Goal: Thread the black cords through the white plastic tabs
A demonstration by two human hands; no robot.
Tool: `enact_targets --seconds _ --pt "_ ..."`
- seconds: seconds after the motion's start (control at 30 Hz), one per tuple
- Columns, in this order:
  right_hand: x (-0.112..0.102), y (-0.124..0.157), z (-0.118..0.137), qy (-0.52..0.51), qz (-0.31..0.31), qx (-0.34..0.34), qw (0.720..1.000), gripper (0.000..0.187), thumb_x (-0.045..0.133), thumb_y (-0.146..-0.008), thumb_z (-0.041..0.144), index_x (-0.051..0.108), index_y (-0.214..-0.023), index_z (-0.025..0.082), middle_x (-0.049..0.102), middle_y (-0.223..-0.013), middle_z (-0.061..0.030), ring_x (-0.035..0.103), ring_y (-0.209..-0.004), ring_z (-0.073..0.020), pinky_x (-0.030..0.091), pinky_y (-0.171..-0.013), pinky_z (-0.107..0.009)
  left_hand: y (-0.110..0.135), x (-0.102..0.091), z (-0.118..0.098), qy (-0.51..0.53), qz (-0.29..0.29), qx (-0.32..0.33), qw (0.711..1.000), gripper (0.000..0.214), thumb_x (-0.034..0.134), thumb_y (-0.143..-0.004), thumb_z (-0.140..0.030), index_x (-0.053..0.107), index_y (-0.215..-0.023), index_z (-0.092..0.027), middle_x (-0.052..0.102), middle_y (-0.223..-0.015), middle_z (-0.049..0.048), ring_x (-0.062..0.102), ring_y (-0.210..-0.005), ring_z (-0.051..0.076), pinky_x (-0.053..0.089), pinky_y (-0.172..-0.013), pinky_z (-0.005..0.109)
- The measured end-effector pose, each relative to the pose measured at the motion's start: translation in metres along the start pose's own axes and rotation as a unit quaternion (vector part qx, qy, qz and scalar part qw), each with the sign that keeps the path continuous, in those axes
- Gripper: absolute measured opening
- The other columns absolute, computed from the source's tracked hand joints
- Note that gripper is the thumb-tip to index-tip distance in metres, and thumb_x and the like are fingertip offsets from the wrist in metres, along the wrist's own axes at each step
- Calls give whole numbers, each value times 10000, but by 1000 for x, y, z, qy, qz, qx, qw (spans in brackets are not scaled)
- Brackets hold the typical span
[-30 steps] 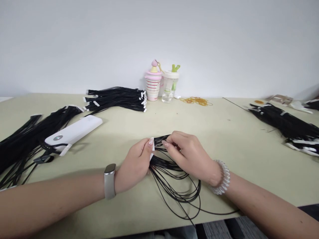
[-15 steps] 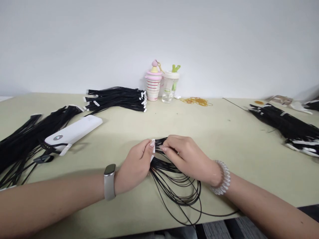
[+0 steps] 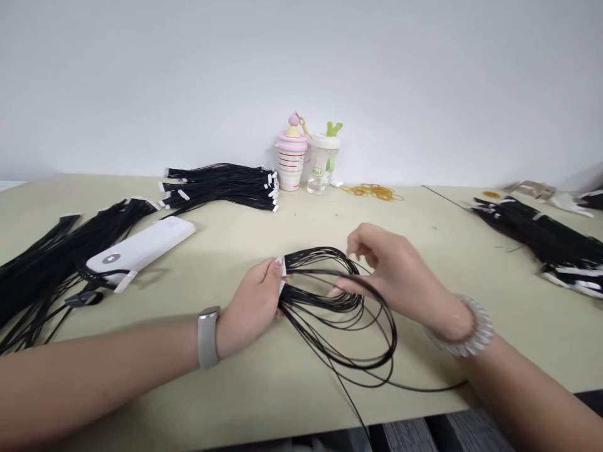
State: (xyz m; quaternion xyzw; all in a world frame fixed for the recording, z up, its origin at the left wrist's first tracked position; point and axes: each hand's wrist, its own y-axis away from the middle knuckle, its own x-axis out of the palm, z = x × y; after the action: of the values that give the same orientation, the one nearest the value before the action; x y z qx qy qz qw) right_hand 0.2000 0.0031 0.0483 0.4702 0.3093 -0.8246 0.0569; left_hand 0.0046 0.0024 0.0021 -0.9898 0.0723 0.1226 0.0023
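My left hand [image 3: 258, 301] is closed on a bundle of thin black cables [image 3: 325, 301], gripping it at the white end pieces [image 3: 282, 267]. The cables curve out to the right in several loops, and a few loose strands hang toward the table's front edge. My right hand [image 3: 384, 267] is at the right side of the loops, thumb and fingers apart. Its thumb reaches in among the cables, and its curled fingers are slightly blurred; I see nothing gripped between them.
On the left, a white power bank [image 3: 146, 245] lies against black cable bundles [image 3: 70, 257]. Another cable bundle [image 3: 217, 187] lies at the back. Beside it stand a pink-lidded cup [image 3: 291, 160] and a clear cup [image 3: 323, 166], then rubber bands [image 3: 374, 191]. More cables [image 3: 537, 232] lie at right.
My right hand has drawn away from the white end pieces, moving right and opening around the cable loops. The loops now spread wider. My left hand has kept its grip and barely shifted.
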Motion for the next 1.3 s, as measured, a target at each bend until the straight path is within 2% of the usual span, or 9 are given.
enact_targets --seconds 0.27,0.5,0.57,0.67,0.77,0.87,1.0,1.13,1.3 --pt "-10 17 13 -72 327 -17 942 327 512 -773 262 394 -483 168 324 -448 60 241 -430 -50 227 -390 -194 -1 0 2 15 -35 1 999 349 346 -828 -441 424 -617 -175 430 -523 -36 408 -452 94 347 -421 211" --pt "-8 14 10 25 286 -41 957 223 462 -736 111 497 -529 186 469 -467 47 373 -433 -56 290 -399 -195 -2 1 4 21 -40 -10 999 337 366 -822 -438 420 -613 -179 399 -475 -55 395 -408 88 342 -400 210" --pt "-19 12 3 49 221 17 974 203 496 -731 147 549 -541 196 462 -416 54 364 -368 -50 282 -351 -193 -2 2 4 31 -35 -18 999 340 358 -821 -451 414 -620 -183 397 -465 -60 390 -385 86 340 -383 212" --pt "-31 9 -3 8 -79 73 994 100 568 -703 157 654 -694 207 609 -572 21 555 -507 -91 446 -483 -217 -3 2 4 45 -20 -35 998 339 345 -817 -475 408 -643 -192 404 -446 -60 397 -362 95 334 -360 216" --pt "-36 5 -2 -163 -361 25 918 244 557 -721 110 647 -928 203 630 -945 -52 601 -850 -163 482 -752 -326 -2 1 1 24 -15 -39 999 337 349 -816 -468 414 -638 -190 414 -458 -54 412 -372 98 340 -366 214" --pt "-36 4 -1 -271 -417 -3 867 251 497 -786 126 622 -982 221 609 -867 -50 581 -625 -96 482 -568 -273 1 0 -1 -8 -5 -26 1000 345 332 -823 -463 417 -632 -189 402 -473 -53 410 -379 99 345 -381 219" --pt "-24 4 0 -249 -236 35 939 435 529 -781 156 438 -1189 278 557 -576 37 468 -407 -72 375 -369 -206 4 -1 0 -55 6 45 997 355 298 -847 -437 404 -619 -186 370 -500 -48 381 -451 96 330 -446 216" --pt "-1 3 5 -124 47 -8 991 102 507 -809 233 597 -797 186 591 -630 17 517 -536 -66 411 -502 -203 6 -2 2 -88 5 96 992 349 295 -861 -398 396 -610 -178 397 -562 -32 367 -532 100 317 -501 217" --pt "11 3 8 -21 54 -73 996 160 505 -816 228 626 -736 162 564 -618 17 484 -578 -53 366 -563 -192 5 -1 3 -92 10 91 992 353 274 -869 -402 376 -614 -180 387 -558 -38 370 -524 98 304 -498 218"
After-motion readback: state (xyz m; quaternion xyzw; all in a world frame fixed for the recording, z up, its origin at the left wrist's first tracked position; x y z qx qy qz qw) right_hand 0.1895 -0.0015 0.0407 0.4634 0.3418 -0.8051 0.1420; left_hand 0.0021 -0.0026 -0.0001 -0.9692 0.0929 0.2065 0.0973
